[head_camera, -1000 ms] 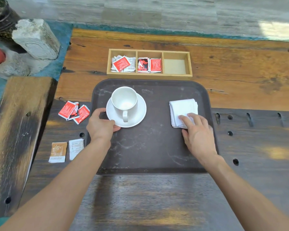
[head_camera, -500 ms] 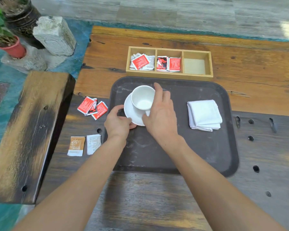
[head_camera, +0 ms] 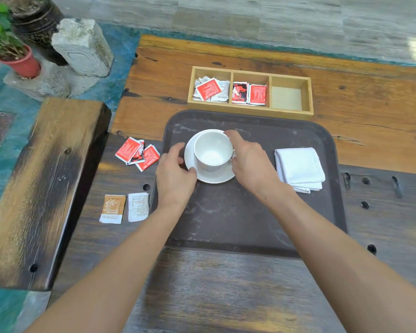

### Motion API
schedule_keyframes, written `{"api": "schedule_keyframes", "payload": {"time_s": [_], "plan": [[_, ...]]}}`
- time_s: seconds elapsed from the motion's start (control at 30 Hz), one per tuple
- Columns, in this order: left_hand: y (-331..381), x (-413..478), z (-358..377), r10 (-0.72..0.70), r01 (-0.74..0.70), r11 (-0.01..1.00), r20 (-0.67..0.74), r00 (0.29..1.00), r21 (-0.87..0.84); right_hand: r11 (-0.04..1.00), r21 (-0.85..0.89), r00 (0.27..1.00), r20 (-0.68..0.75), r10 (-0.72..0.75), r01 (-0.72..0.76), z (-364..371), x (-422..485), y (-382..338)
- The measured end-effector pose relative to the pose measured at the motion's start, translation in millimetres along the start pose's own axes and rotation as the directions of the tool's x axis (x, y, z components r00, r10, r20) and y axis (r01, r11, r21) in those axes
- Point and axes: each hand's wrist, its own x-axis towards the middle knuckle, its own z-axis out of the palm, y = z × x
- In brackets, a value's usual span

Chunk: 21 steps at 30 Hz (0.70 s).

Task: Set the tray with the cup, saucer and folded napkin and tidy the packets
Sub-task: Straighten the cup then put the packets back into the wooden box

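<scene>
A white cup [head_camera: 213, 150] stands on a white saucer [head_camera: 211, 177] at the left of the dark tray [head_camera: 250, 224]. My right hand [head_camera: 251, 162] grips the cup's right side, covering its handle. My left hand [head_camera: 174, 175] holds the saucer's left rim. A folded white napkin [head_camera: 299, 168] lies on the tray's right part. Red packets [head_camera: 137, 153] lie loose on the table left of the tray. An orange packet [head_camera: 112, 209] and a white packet [head_camera: 138, 206] lie nearer me.
A wooden three-compartment box [head_camera: 250, 111] sits beyond the tray; its left and middle compartments hold packets, its right one shows a bare floor. A wooden bench [head_camera: 34, 188] stands at the left. A stone block [head_camera: 82, 46] and potted plant [head_camera: 17, 56] sit far left.
My right hand left the napkin, crossed to the cup and now grips its right side. The cup's handle, once facing me, is now under that hand. My left hand stayed at the saucer.
</scene>
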Motion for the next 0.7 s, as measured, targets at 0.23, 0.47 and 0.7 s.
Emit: {"api": "schedule_keyframes", "payload": {"time_s": [0.23,0.47,0.7], "plan": [[15,0,-1,0.206,-0.205,0.978,0.114,0.972,-0.022,0.940,0.287,0.980,-0.023,0.198,-0.183,3,1,6],[17,5,1,0.203,-0.201,0.979,0.105,0.974,-0.026,0.675,0.670,0.920,0.033,0.390,-0.310,5,-7,10],[13,7,8,0.238,-0.240,0.971,0.093,0.967,0.008,0.669,0.681,0.927,0.037,0.374,-0.298,4,-2,12]]}}
